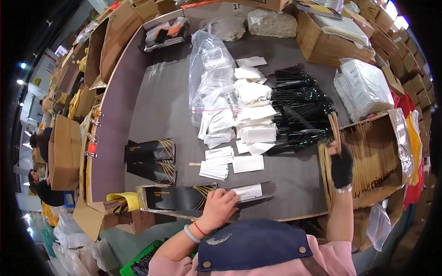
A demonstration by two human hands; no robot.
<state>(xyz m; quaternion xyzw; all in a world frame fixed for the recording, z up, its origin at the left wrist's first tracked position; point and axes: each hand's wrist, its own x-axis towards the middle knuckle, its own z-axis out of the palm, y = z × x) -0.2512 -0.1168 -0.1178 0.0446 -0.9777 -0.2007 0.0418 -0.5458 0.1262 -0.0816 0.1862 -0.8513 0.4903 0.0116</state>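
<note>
My left hand, bare, lies across a black paper sleeve with gold lines near the table's front edge. Its fingers are stretched toward a white paper packet on the sleeve's right part; what lies under the palm is hidden. My right hand, in a black glove, is closed on wooden chopsticks, held upright at the left side of a cardboard box packed with chopsticks. Left of that box lies a heap of black plastic-wrapped pieces, their contents unclear.
White packets are piled mid-table beside a clear plastic bag. Small printed packets lie nearer. More black sleeves rest at left. A wire basket and wrapped bundles stand at the back; a wrapped white stack is at right.
</note>
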